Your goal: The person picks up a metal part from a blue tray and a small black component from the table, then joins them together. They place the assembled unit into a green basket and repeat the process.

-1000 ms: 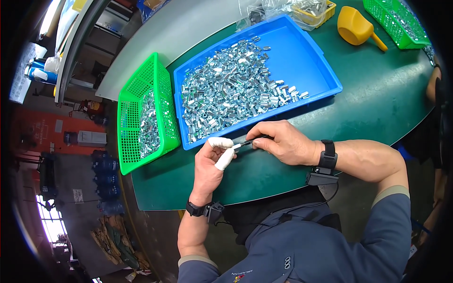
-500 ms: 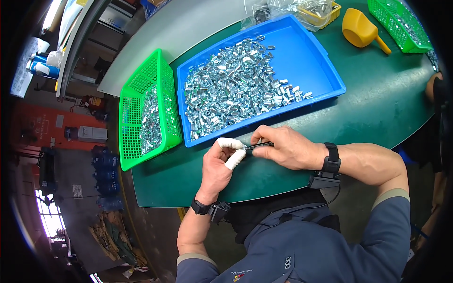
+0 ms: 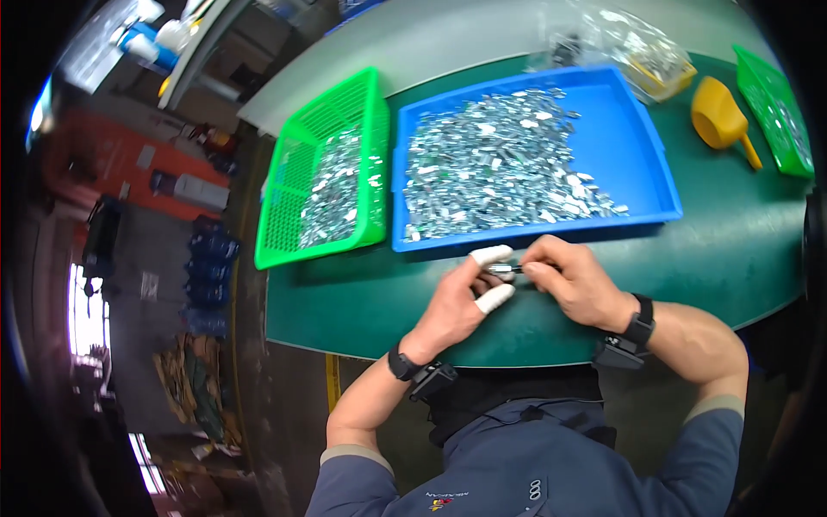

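Note:
My left hand (image 3: 457,302) has white finger covers on its thumb and index finger. Those two are parted around a small shiny metal sleeve (image 3: 501,270), which lies close to the other, curled fingers; whether they touch it I cannot make out. On the right, my right hand (image 3: 575,280) pinches a thin black rod-like tool (image 3: 519,269) between thumb and fingers, its tip at the sleeve. Most of the tool is hidden in the grip. Just beyond both hands, a blue tray (image 3: 607,121) holds a large heap of similar metal pieces (image 3: 491,164).
Left of the tray stands a green mesh basket (image 3: 376,159) with more metal pieces. At the far right are a yellow scoop (image 3: 717,112), another green basket (image 3: 762,95) and a yellow bin (image 3: 680,82) under clear plastic. The green tabletop's near edge (image 3: 327,351) curves before me.
The view has shifted, so the table contents appear farther right. My left thumb and index finger have parted from their pinch on the sleeve. My right hand still grips the black tool.

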A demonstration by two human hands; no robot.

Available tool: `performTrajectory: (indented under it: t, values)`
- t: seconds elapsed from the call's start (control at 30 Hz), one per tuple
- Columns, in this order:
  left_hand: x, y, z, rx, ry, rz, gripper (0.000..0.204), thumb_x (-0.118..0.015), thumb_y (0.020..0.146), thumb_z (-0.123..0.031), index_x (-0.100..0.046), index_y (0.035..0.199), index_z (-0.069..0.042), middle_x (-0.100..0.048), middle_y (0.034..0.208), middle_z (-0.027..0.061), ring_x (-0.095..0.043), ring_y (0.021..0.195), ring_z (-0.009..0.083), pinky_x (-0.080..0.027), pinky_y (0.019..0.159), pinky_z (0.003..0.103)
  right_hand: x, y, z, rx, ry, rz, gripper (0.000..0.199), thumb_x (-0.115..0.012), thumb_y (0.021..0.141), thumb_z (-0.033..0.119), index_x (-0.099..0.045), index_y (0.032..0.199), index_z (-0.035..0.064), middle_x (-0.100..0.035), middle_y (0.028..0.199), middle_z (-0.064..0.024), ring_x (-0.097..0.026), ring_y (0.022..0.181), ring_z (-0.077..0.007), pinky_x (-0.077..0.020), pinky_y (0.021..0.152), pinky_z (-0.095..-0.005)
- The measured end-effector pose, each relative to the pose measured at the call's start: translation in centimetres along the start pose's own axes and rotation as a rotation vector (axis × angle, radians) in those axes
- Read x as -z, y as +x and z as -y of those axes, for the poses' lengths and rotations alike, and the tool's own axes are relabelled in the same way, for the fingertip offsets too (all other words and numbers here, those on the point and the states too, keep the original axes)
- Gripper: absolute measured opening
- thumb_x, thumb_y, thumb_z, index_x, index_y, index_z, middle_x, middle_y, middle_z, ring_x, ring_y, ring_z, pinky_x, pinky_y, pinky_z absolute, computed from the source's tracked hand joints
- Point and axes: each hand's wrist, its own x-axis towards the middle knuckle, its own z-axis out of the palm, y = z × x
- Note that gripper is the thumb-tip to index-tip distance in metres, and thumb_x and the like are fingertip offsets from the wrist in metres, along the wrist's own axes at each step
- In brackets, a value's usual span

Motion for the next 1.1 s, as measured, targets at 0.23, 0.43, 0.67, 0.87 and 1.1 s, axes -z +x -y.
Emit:
performTrajectory:
  t: [0.23,0.43,0.67,0.87,1.1]
  values:
    - [0.6,-0.1,0.4,0.042,-0.048,0.065,0.046,-0.074,0.096,-0.010,-0.058,0.139,-0.005,-0.069,0.110,0.0033,-0.063,0.091,0.0071,-0.053,0.081,0.026,-0.1,0.1,0.9,-0.143,0.150,-0.015,0.013,-0.060,0.102,0.011,-0.064,0.104,-0.0002,-0.062,0.077,-0.0024,-0.056,0.070,-0.0081,-0.0458,0.063,-0.0267]
    - [0.7,-0.1,1.1,0.016,-0.130,0.043,0.042,-0.073,0.097,-0.015,-0.061,0.135,-0.004,-0.069,0.101,0.0012,-0.061,0.086,0.0071,-0.053,0.078,0.025,-0.2,0.2,1.1,-0.115,0.062,-0.007,0.012,-0.058,0.104,0.010,-0.064,0.104,0.0001,-0.060,0.075,-0.0005,-0.054,0.068,-0.0062,-0.0437,0.060,-0.0238]
    - [0.5,-0.4,0.8,-0.024,-0.113,0.054,0.039,-0.073,0.098,-0.021,-0.063,0.132,-0.004,-0.069,0.096,0.0009,-0.061,0.084,0.0080,-0.052,0.077,0.026,-0.3,-0.3,0.4,-0.056,0.037,-0.030,0.011,-0.057,0.104,0.010,-0.064,0.103,0.0011,-0.058,0.072,0.0000,-0.051,0.064,-0.0062,-0.0420,0.058,-0.0238]
    - [0.5,-0.3,1.5,-0.027,-0.112,0.028,0.033,-0.073,0.098,-0.018,-0.065,0.127,-0.004,-0.070,0.099,0.0019,-0.064,0.084,0.0086,-0.053,0.078,0.026,-0.3,0.3,1.2,-0.139,0.070,-0.033,0.014,-0.056,0.106,0.012,-0.063,0.101,0.0008,-0.057,0.071,0.0010,-0.050,0.064,-0.0063,-0.0423,0.059,-0.0247]
    - [1.0,0.0,1.1,-0.013,-0.162,0.050,0.027,-0.074,0.096,-0.010,-0.067,0.121,-0.003,-0.072,0.102,0.0027,-0.068,0.087,0.0088,-0.055,0.076,0.026,-0.4,0.4,0.7,-0.090,0.023,0.011,0.015,-0.055,0.106,0.013,-0.063,0.101,0.0005,-0.057,0.070,0.0010,-0.049,0.063,-0.0061,-0.0413,0.057,-0.0256]
